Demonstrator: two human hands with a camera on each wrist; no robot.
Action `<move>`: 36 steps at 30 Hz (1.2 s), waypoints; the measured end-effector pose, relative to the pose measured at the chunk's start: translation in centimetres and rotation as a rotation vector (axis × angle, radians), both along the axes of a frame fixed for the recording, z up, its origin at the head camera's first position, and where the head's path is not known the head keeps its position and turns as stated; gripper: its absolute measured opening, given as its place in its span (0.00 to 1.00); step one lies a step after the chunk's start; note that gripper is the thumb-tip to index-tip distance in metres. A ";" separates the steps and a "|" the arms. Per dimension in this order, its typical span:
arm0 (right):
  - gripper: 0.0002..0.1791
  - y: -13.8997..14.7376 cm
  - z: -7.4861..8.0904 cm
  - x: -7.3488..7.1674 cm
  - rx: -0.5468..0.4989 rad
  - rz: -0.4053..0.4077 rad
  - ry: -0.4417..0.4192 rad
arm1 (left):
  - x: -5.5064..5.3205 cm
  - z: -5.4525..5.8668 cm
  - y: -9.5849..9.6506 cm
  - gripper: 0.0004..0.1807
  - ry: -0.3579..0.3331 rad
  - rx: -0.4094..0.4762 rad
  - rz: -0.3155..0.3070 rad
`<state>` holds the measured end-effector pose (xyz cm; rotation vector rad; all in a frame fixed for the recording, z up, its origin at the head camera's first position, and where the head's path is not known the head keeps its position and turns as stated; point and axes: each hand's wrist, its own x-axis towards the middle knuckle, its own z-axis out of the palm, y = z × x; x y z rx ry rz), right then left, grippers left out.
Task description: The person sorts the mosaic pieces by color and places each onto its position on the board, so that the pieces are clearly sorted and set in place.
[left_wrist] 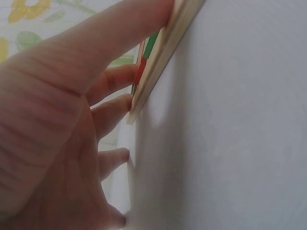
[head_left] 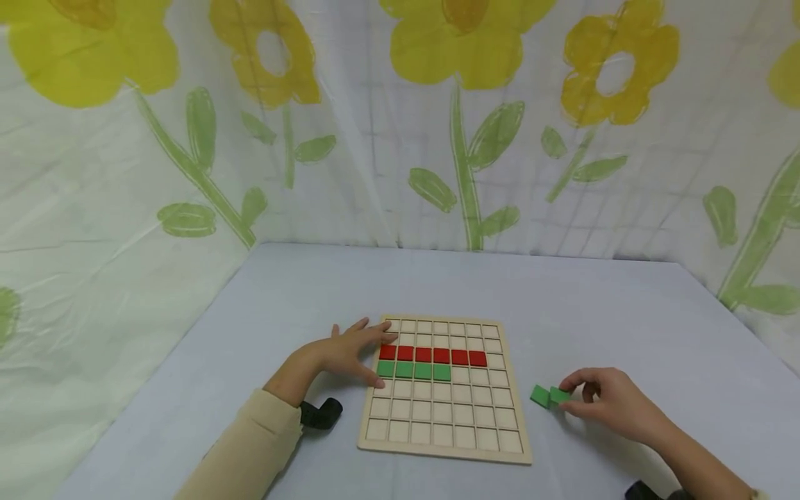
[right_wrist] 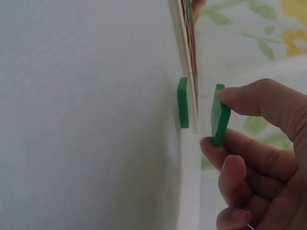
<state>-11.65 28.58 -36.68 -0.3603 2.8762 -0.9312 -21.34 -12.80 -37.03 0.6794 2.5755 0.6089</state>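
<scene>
A wooden grid board [head_left: 444, 456] lies on the table, with a row of several red tiles [head_left: 423, 355] and below it a shorter row of green tiles [head_left: 422, 371] starting at the left edge. My left hand [head_left: 348, 353] rests at the board's left side, fingers spread, thumb and fingertips on its edge; the left wrist view shows the thumb on the frame [left_wrist: 165, 45]. To the right of the board, my right hand [head_left: 609, 403] pinches a green square tile [right_wrist: 220, 115] between thumb and finger, lifted off the table. Another green tile [right_wrist: 183, 103] lies flat on the table beside it.
The white table [head_left: 300, 278] extends behind and around the board. A curtain with yellow flowers [head_left: 387, 139] hangs at its far edge. Black wrist camera mounts [head_left: 321, 414] sit under both forearms.
</scene>
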 end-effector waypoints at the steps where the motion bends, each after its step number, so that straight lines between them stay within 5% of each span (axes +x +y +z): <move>1: 0.14 -0.1 0.1 -0.1 -0.003 0.010 0.004 | 0.0 0.0 0.0 0.44 -0.001 -0.001 0.002; 36: 0.12 -5.8 1.4 -5.3 -0.033 0.174 0.056 | 0.1 0.0 -0.1 0.44 -0.001 0.015 -0.009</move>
